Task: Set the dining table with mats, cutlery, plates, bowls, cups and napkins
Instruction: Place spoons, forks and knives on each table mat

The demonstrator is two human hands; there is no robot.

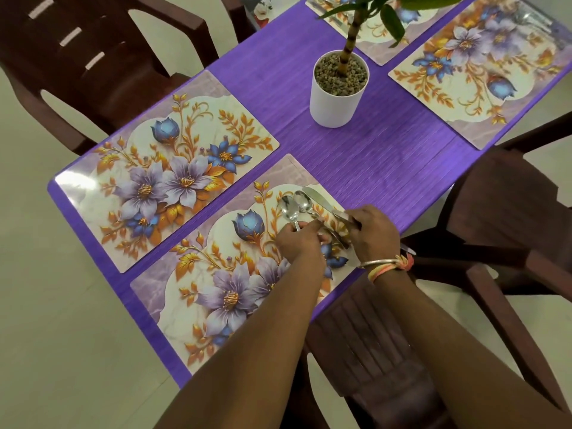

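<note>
I am looking down on a long purple ribbed table carrying four rectangular placemats printed with purple flowers and gold leaves. A white cylindrical pot of pebbles is standing mid-table. Over the far right corner of the nearest placemat, the left hand is pinching the handle of a steel spoon, its bowl lying just beside a second steel spoon. The right hand is gripping a steel table knife by the handle. I cannot tell which hand is holding the second spoon.

Shiny metal spoons, glossy mats
</note>
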